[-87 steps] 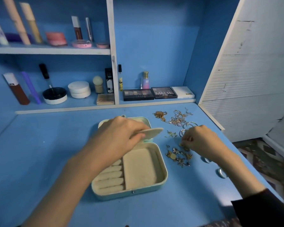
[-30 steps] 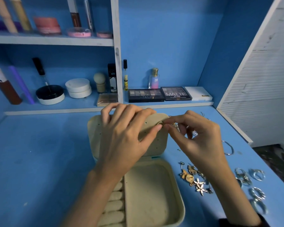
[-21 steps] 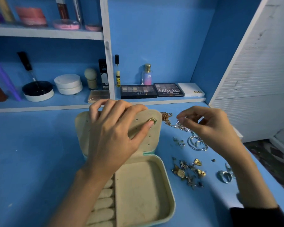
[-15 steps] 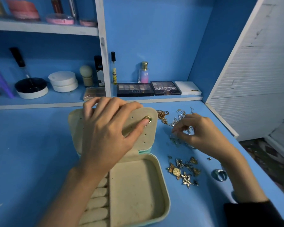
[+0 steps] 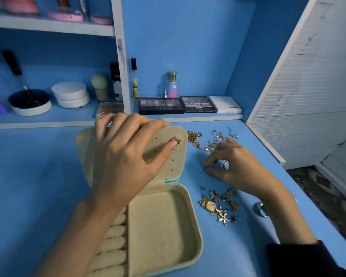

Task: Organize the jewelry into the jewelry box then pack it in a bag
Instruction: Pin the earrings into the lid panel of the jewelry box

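An open cream-lined jewelry box [image 5: 196, 232] lies on the blue desk, its perforated earring flap [image 5: 174, 162] raised. My left hand [image 5: 122, 156] grips the flap over its top edge, and its thumb presses beside a gold earring [image 5: 175, 140] stuck in a hole. To the right, my right hand [image 5: 234, 166] is down on the desk with its fingertips pinched on a tiny item beside a silver ring [image 5: 224, 164]. Gold earrings and charms [image 5: 220, 204] lie in a heap right of the box. Tangled chains [image 5: 210, 138] sit behind my right hand.
Another silver ring [image 5: 260, 209] lies by my right wrist. Eyeshadow palettes [image 5: 178, 104], a perfume bottle [image 5: 171, 84] and white jars [image 5: 70, 94] stand on the low shelf behind the desk. A white slatted panel [image 5: 308, 96] closes off the right side.
My right hand let go of the gold earring now fixed in the flap, moved right and dropped to the desk among the small pieces. My left hand kept its hold on the flap.
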Demonstrator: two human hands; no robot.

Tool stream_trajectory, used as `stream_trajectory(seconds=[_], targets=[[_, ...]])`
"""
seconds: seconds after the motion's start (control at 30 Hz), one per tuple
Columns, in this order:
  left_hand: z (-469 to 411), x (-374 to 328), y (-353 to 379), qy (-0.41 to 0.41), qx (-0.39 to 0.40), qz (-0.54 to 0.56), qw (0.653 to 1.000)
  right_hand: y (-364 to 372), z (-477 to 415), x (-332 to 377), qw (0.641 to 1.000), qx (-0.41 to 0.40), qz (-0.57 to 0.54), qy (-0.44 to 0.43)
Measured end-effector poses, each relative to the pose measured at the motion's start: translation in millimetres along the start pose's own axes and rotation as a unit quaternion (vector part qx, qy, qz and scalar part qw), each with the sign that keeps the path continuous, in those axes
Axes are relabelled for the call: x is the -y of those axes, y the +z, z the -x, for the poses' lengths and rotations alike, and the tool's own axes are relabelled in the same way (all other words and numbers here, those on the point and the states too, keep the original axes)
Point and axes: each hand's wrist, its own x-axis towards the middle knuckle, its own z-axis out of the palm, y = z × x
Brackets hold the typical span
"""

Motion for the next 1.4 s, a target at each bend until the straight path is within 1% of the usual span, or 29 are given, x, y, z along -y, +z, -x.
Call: stream_trajectory(seconds=[0.43,0.57,0.93,1.07,1.2,1.4], targets=[[-0.2,0.4,-0.9,0.0,0.003,0.003,1.0,3.2,0.3,3.1,1.0,0.0,-0.001,-0.017],[-0.2,0.3,-0.7,-0.002,0.003,0.003,1.0,1.5,0.6,5.5,1.0,0.013,-0.005,-0.025],[0.1,0.3,-0.5,-0.004,0.005,0.003,1.0,-2.2,1.8,2.5,0.999,0.035,-0.008,-0.002],[0.2,0.2,-0.1,-0.004,0.003,0.003,1.0,-2.8,3.2,2.1,0.999,0.032,-0.007,0.005],[0.2,0.3,0.0,-0.002,0.0,0.004,1.0,-1.7,2.8,6.1,0.998,0.039,-0.037,-0.014],[0.0,0.8,-0.2,-0.003,0.001,0.007,1.0,-0.6,2.0,8.6,0.997,0.06,-0.03,-0.027]])
